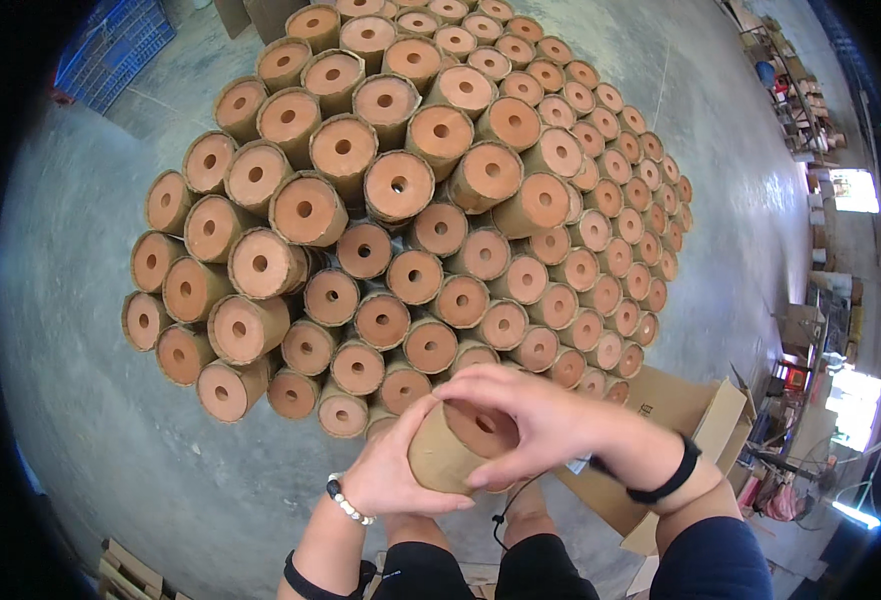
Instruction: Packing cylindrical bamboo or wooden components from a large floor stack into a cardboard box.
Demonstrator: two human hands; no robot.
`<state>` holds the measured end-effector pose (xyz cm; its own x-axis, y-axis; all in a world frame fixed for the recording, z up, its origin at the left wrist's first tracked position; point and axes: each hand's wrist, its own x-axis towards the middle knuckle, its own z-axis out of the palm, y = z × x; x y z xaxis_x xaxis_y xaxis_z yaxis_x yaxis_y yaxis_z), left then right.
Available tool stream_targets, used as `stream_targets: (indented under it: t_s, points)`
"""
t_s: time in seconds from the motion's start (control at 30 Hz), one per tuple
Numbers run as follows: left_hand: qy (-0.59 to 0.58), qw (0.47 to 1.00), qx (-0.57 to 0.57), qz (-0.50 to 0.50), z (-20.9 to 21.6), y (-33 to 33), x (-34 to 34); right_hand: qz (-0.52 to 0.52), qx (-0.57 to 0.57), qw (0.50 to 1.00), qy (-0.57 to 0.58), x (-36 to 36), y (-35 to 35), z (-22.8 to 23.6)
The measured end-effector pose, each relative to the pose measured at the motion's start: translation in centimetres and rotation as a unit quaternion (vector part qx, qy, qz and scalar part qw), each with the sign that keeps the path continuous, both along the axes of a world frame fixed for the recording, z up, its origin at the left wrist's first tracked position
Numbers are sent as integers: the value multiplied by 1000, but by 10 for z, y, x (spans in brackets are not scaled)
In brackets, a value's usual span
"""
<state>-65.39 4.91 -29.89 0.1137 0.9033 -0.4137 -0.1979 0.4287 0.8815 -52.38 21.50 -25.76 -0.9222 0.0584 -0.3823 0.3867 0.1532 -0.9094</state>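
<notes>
Between my two hands is a terracotta-topped cylinder (442,452) wrapped in brown paper, tilted so that its round end with a centre hole faces up and to the right. My left hand (392,466) wraps its paper side from the left and below. Over the top and right rim curls my right hand (532,415), its thumb near the lower edge. Just beyond my hands stands a large group of similar paper-wrapped cylinders (430,345), packed close together, some raised on top of others.
An open cardboard box (695,420) stands at my right. The grey concrete floor (90,330) surrounds the group. A blue plastic crate (115,55) is at the far left, cardboard pieces (130,570) lie at the lower left, and cluttered shelving (790,90) lines the right side.
</notes>
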Motion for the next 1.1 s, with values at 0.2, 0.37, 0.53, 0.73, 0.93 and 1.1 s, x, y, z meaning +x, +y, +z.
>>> stream_targets:
  t_s: [0.2,0.37,0.53,0.73,0.93,1.1]
  points:
    - [-284,952,-47,106,-20,-26,43,-208,560,802,-16,-25,144,-87]
    - [-429,862,-160,216,-21,-56,69,-176,650,720,-170,-21,143,-140]
    - [-402,867,-175,238,-24,-69,85,-208,630,714,-225,-6,119,-122]
    - [-376,889,-148,214,-16,-53,92,-215,378,747,-503,16,124,-123]
    - [-314,914,-136,218,-2,-25,106,-350,255,814,-386,69,116,-130]
    - [-197,960,-85,179,15,-1,130,-555,-460,693,-16,130,34,-58]
